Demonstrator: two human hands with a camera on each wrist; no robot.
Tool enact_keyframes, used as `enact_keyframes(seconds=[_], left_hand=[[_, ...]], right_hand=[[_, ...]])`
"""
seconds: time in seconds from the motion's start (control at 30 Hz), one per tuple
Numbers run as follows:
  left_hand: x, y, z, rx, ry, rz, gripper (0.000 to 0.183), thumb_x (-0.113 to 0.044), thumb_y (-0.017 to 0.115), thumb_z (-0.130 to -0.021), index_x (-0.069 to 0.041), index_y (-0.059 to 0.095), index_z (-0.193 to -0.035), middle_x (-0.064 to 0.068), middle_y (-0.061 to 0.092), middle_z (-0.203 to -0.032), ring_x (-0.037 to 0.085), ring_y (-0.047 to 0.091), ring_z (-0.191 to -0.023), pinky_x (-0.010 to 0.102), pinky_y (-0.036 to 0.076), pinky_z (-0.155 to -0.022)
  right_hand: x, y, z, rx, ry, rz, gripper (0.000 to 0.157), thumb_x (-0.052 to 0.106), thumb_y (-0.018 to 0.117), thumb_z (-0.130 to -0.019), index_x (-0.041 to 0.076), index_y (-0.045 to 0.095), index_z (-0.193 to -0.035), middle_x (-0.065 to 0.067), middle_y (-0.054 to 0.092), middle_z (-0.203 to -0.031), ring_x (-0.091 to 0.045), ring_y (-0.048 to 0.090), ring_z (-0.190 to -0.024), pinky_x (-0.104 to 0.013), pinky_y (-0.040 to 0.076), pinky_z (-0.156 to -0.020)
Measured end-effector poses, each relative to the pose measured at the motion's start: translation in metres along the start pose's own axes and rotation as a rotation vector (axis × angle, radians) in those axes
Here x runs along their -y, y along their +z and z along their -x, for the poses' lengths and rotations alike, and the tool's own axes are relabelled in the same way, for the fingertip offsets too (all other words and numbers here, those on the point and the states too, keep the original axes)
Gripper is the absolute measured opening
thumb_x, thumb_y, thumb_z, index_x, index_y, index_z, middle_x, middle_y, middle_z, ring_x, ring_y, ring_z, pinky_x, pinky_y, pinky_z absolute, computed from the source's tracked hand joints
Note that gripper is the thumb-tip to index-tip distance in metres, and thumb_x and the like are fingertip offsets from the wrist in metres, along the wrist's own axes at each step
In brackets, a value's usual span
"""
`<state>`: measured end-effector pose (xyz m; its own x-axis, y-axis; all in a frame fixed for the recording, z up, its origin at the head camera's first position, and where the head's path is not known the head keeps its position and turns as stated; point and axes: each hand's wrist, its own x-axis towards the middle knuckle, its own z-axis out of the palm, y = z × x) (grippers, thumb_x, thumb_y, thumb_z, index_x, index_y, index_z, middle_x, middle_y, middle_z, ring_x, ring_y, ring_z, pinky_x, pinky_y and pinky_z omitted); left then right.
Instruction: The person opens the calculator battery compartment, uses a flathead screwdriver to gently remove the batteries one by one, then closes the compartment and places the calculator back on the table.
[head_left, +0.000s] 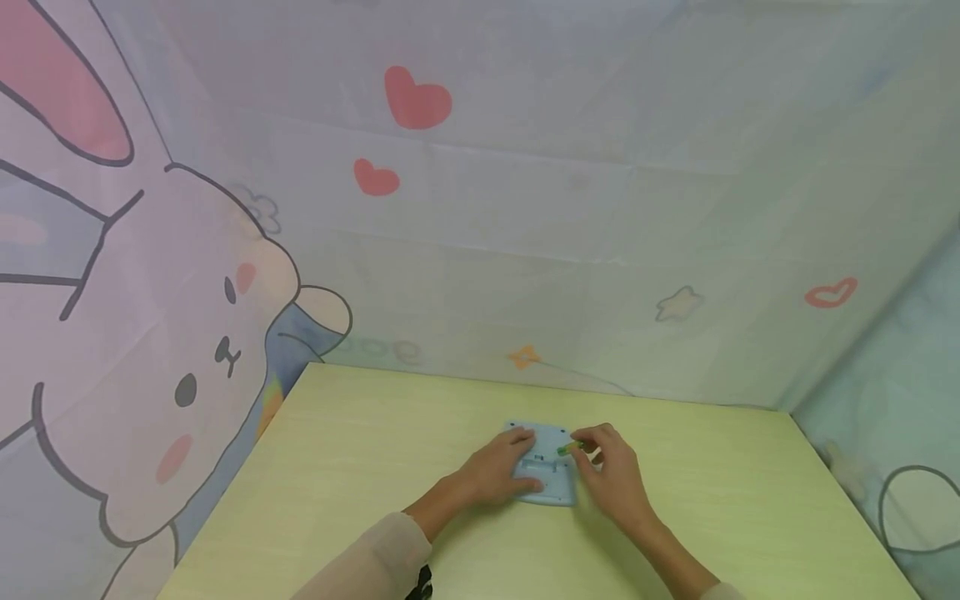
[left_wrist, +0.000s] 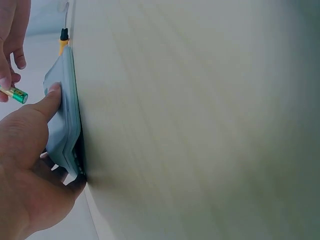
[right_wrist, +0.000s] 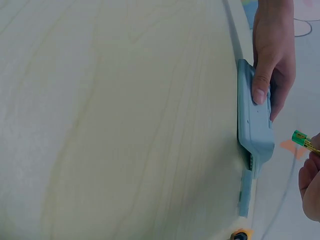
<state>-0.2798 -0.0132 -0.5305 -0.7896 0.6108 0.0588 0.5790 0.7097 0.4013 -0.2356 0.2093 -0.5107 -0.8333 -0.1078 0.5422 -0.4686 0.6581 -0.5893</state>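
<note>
Gripping a pale-blue device (head_left: pixel 553 493) on the table (head_left: pixel 360 467), the left hand (head_left: pixel 491 471) likely steadies it.
Near its right edge, the right hand (head_left: pixel 617 477) pinches a battery (head_left: pixel 565 449) at one end, perhaps to bare the other.

1. Left forearm (head_left: pixel 441 506) slants toward two o'clock in the head view.
2. Left hand (head_left: pixel 498 467) grips, thumb spread away from the fingers.
3. Right forearm (head_left: pixel 675 552) slants toward eleven o'clock.
4. Right hand (head_left: pixel 617 475) pinches between thumb and fingertips.

Device (head_left: pixel 557 487) on table (head_left: pixel 375 450), between both hands (head_left: pixel 491 471) (head_left: pixel 617 477)
</note>
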Motion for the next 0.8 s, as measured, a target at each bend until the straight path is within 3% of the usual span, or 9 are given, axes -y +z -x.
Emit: enact_keyframes(seconds=[0.23,0.43,0.8], left_hand=[[-0.001,0.000,0.001,-0.002,-0.008,0.008,0.081,-0.053,0.064,-0.093,-0.006,0.037,-0.153,0.005,0.034,-0.159,0.023,0.029,-0.147,0.037,0.032,-0.115],[-0.002,-0.001,0.003,-0.001,-0.010,0.017,0.080,-0.053,0.063,-0.093,-0.006,0.038,-0.153,0.004,0.034,-0.159,0.023,0.029,-0.147,0.038,0.032,-0.115],[0.000,0.001,0.000,0.008,-0.018,0.010,0.081,-0.054,0.062,-0.093,-0.007,0.036,-0.154,0.003,0.032,-0.160,0.021,0.027,-0.147,0.036,0.031,-0.116]], right_hand=[[0.000,-0.005,0.001,-0.016,0.031,-0.049,0.025,0.002,0.075,-0.087,0.009,0.064,-0.108,0.002,0.065,-0.095,-0.011,0.061,-0.085,-0.028,0.056,-0.069],[-0.001,-0.009,0.002,-0.007,0.060,-0.073,0.025,0.004,0.075,-0.087,0.014,0.062,-0.106,0.004,0.066,-0.094,-0.011,0.063,-0.086,-0.027,0.056,-0.071],[-0.007,-0.014,0.003,-0.014,0.079,-0.094,0.021,0.004,0.072,-0.090,0.010,0.064,-0.108,0.004,0.067,-0.095,-0.012,0.062,-0.086,-0.026,0.056,-0.071]])
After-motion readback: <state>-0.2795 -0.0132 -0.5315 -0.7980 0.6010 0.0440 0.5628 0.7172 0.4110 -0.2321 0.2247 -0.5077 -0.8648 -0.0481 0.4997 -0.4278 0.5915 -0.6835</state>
